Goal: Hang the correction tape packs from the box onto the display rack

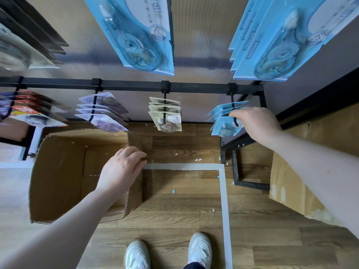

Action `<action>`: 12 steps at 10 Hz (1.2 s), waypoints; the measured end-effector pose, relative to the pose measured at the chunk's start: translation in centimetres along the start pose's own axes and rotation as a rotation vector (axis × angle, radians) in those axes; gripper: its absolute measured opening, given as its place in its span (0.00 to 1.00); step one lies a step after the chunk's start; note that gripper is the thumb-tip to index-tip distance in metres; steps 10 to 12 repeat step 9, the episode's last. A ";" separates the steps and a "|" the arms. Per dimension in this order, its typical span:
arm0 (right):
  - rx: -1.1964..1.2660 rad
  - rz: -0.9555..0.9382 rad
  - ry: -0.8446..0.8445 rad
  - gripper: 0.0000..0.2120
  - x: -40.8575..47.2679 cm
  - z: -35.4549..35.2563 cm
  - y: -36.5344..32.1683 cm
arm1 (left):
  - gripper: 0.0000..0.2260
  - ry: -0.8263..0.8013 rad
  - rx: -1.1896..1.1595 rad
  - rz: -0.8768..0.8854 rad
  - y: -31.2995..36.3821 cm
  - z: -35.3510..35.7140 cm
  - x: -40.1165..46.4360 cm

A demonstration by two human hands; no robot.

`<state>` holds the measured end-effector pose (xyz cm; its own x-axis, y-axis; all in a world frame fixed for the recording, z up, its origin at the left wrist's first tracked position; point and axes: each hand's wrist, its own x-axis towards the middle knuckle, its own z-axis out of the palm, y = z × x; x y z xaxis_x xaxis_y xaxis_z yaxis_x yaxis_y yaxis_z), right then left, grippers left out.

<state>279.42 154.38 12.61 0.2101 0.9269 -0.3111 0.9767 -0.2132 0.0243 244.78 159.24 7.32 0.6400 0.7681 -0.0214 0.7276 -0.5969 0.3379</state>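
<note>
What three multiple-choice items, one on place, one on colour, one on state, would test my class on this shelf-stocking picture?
1. Where is the right hand?
A. at the blue packs on the rightmost hook
B. inside the box
C. on the floor

2. What colour are the packs on the middle hook?
A. red
B. beige
C. black

3. How is the cardboard box?
A. taped shut
B. crushed flat
C. open at the top

Answers: 1 A, its fingers touch those packs; 2 B, pale beige cards hang there; 3 C, its inside shows under the left hand.
</note>
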 end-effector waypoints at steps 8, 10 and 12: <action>0.016 -0.006 0.131 0.18 -2.6 -0.4 -1.5 | 0.18 -0.095 0.134 -0.222 1.0 -4.3 0.4; -0.001 0.005 0.119 0.19 -3.4 -1.2 -2.1 | 0.20 -0.048 0.150 -0.216 1.1 -6.1 0.5; -0.001 0.005 0.119 0.19 -3.4 -1.2 -2.1 | 0.20 -0.048 0.150 -0.216 1.1 -6.1 0.5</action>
